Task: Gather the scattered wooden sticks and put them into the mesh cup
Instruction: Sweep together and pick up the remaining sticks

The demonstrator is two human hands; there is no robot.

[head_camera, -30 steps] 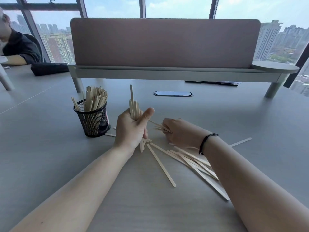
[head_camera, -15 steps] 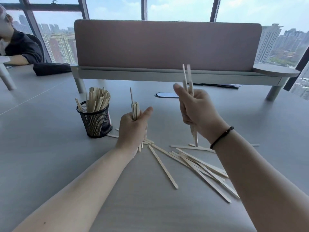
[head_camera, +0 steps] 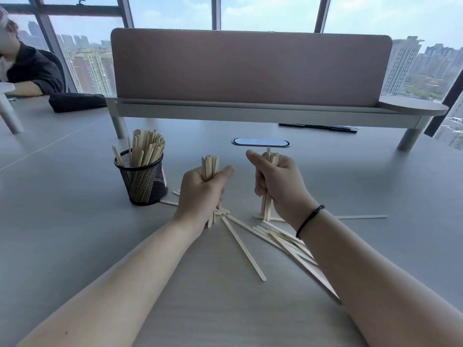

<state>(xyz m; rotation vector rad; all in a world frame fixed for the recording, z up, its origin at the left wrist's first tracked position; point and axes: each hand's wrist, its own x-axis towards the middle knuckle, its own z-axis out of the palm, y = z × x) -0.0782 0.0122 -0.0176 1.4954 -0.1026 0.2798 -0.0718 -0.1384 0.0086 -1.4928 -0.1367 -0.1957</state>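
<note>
Two upright bundles, cup at centre left

Left hand (head_camera: 203, 194) and right hand (head_camera: 280, 182) each grip wooden sticks (head_camera: 283, 240); the mesh cup (head_camera: 142, 180) looks crowded, so entering bundles could snag or spill.

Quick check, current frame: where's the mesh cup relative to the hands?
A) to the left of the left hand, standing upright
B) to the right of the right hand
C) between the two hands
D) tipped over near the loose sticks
A: the mesh cup stands upright with sticks in it, left of the left hand; the right hand is further right.
</note>
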